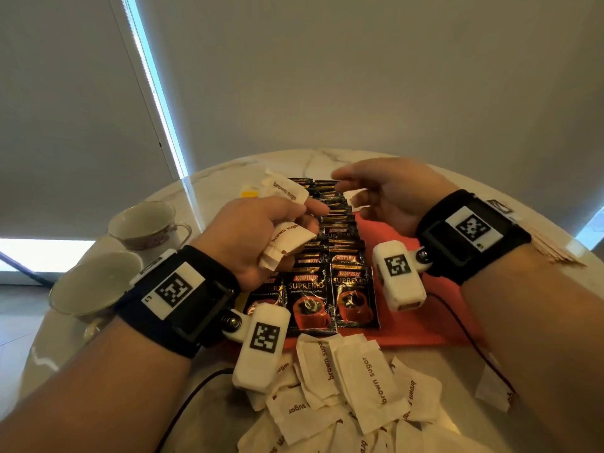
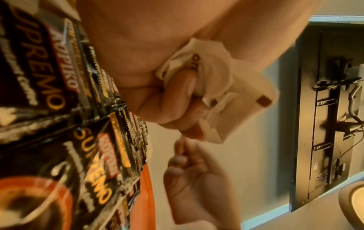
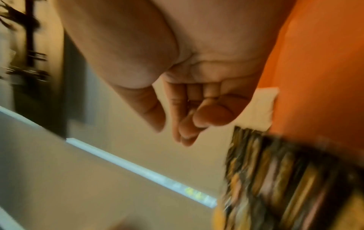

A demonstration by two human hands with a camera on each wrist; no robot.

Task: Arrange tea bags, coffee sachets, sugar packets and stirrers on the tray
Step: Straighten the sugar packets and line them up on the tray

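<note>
Sugar packets bunched in left hand, right hand empty beside

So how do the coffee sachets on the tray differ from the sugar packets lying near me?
The coffee sachets are glossy black with a red cup picture; the sugar packets are plain white paper printed "brown sugar". The sachets overlap in neat rows on the red tray; the packets lie jumbled on the table before it. Both are flat single-serve packs.
</note>
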